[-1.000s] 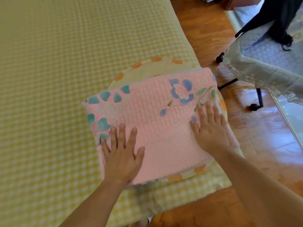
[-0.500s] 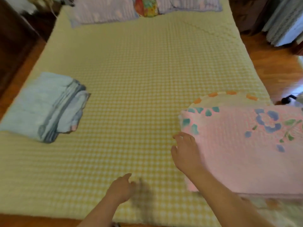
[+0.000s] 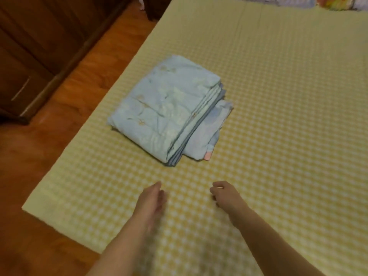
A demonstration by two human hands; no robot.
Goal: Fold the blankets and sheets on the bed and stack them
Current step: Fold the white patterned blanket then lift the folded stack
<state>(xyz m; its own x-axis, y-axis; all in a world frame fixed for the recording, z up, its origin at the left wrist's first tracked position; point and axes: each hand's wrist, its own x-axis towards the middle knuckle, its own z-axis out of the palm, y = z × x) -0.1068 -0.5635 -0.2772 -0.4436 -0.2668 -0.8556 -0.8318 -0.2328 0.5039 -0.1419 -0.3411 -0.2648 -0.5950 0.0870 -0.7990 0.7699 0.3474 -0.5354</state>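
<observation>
Blankets are being represented by one folded light-blue bundle [image 3: 169, 110], lying on the bed [image 3: 288, 96] near its left edge. Both hands are being held above the cover, short of the bundle: the left hand [image 3: 152, 202] relaxed, the right hand [image 3: 225, 196] loosely curled, nothing gripped. Likely hazard: the offset lower layer is slipping out if the bundle is lifted from one side. Count: one bundle, two hands.

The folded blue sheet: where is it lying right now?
In the head view the folded blue sheet lies on the yellow checked bed, near its left edge beside the wooden floor, just beyond both empty hands.
</observation>
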